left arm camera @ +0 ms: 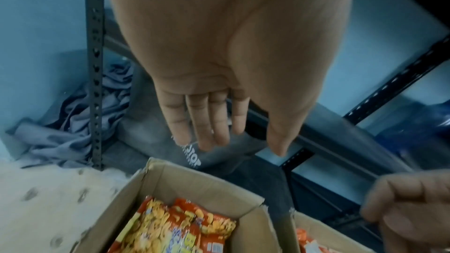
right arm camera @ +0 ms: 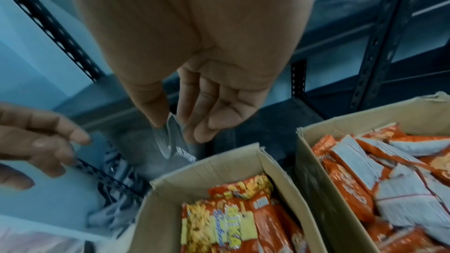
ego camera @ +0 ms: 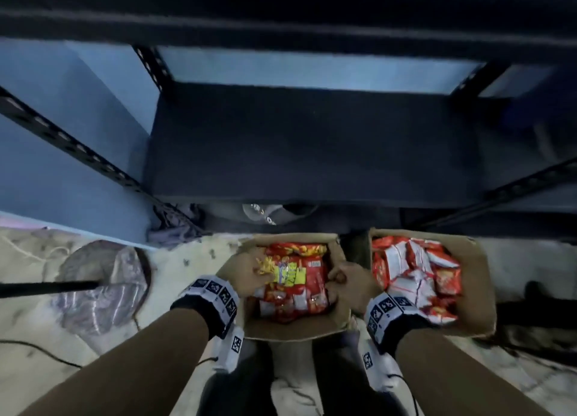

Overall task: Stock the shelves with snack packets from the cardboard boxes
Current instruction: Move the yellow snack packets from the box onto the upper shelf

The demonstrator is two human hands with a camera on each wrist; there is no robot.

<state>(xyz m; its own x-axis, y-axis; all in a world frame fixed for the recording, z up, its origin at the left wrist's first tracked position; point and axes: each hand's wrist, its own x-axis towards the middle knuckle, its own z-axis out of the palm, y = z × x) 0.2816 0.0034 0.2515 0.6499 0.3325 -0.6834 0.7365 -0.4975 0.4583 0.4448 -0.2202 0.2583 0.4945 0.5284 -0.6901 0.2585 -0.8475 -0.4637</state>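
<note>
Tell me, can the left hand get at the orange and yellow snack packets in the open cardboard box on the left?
Probably yes: the left hand hovers open over the open-topped left cardboard box, nothing covering the snack packets.

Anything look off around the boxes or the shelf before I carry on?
Crumpled grey cloth lies bunched on the floor at the shelf's left front post, and more clutter sits under the shelf. The right box's packets are jumbled, many white side up; the left box's lie flatter. No spills or torn packets visible.
</note>
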